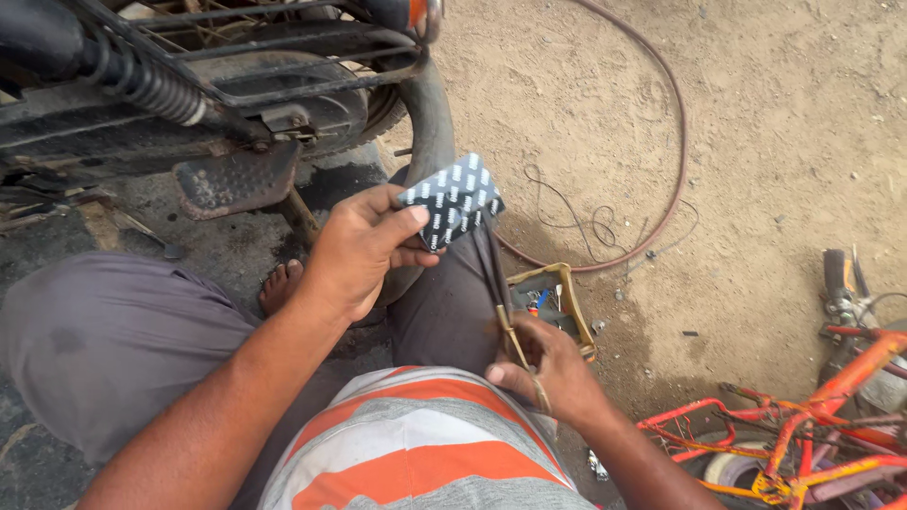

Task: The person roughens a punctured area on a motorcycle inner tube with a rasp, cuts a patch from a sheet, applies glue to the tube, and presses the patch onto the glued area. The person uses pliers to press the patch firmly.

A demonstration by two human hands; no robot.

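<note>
One patch sheet [452, 198], one scissors [505, 302]

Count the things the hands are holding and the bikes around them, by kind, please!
Patterned dark patch in the left hand: 1
Scissors in the right hand: 1
Motorbikes: 1
Orange bicycles lying on the ground: 1
Small boxes of tools on the ground: 1
Reddish hoses on the sand: 1
Total: 6

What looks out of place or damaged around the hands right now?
Nothing damaged shows. The left hand holds a dark patterned packet, the right hand holds scissors. A reddish hose and thin wire lie loose on the dirt.
</note>
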